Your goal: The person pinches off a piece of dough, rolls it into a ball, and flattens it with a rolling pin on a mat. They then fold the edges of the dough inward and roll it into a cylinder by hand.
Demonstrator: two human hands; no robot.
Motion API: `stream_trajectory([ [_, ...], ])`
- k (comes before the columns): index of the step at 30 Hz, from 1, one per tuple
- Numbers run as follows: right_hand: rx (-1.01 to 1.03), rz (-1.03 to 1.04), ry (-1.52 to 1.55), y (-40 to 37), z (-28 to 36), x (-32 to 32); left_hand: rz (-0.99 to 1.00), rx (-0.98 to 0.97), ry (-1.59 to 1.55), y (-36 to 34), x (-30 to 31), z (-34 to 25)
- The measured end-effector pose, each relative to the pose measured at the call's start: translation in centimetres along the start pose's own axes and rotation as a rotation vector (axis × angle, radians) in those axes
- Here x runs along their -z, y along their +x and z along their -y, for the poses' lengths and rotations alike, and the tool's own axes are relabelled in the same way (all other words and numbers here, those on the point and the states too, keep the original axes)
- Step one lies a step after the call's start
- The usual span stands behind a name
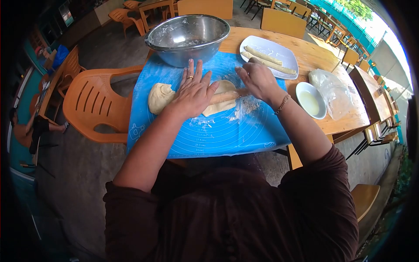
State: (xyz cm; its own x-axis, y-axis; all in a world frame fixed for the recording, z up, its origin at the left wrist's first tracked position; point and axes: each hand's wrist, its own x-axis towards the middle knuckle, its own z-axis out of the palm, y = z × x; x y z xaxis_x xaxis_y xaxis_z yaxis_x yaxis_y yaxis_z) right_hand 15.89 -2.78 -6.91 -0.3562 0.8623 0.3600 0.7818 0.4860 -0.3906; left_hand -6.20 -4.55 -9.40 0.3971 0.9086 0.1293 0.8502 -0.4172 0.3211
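Note:
My left hand (194, 92) lies flat with its fingers stretched out, its palm side over the left end of a wooden rolling pin (224, 97). At the pin's other end, my right hand (260, 82) is closed with curled fingers; its grip is partly hidden. Beneath the pin, a flattened piece of dough (219, 108) lies on a blue silicone mat (187, 139) marked with white circles. Just left of my left hand sits a larger lump of dough (160, 98). Loose flour (249, 106) is scattered on the mat near my right hand.
A steel mixing bowl (187, 40) stands at the mat's back edge. Behind my right hand is a white plate (290, 54) with rolled dough strips (275, 61). A small bowl of liquid (310, 102) and a plastic bag (335, 94) are at right. An orange chair (97, 104) stands left.

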Motion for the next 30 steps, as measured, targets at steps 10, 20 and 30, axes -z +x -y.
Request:
stream_trajectory([
  [10, -0.114, 0.072, -0.448, -1.2, 0.5, -3.3, 0.010, 0.038, 0.139, -0.6, -0.7, -0.1],
  [20, -0.119, 0.119, -0.407, -5.1, 1.8, -2.7, -0.095, -0.037, 0.183, -3.5, -1.0, -1.4],
  [30, -0.084, 0.106, -0.422, -7.1, 2.6, -2.3, -0.066, -0.051, 0.094, -5.7, -0.7, -2.0],
])
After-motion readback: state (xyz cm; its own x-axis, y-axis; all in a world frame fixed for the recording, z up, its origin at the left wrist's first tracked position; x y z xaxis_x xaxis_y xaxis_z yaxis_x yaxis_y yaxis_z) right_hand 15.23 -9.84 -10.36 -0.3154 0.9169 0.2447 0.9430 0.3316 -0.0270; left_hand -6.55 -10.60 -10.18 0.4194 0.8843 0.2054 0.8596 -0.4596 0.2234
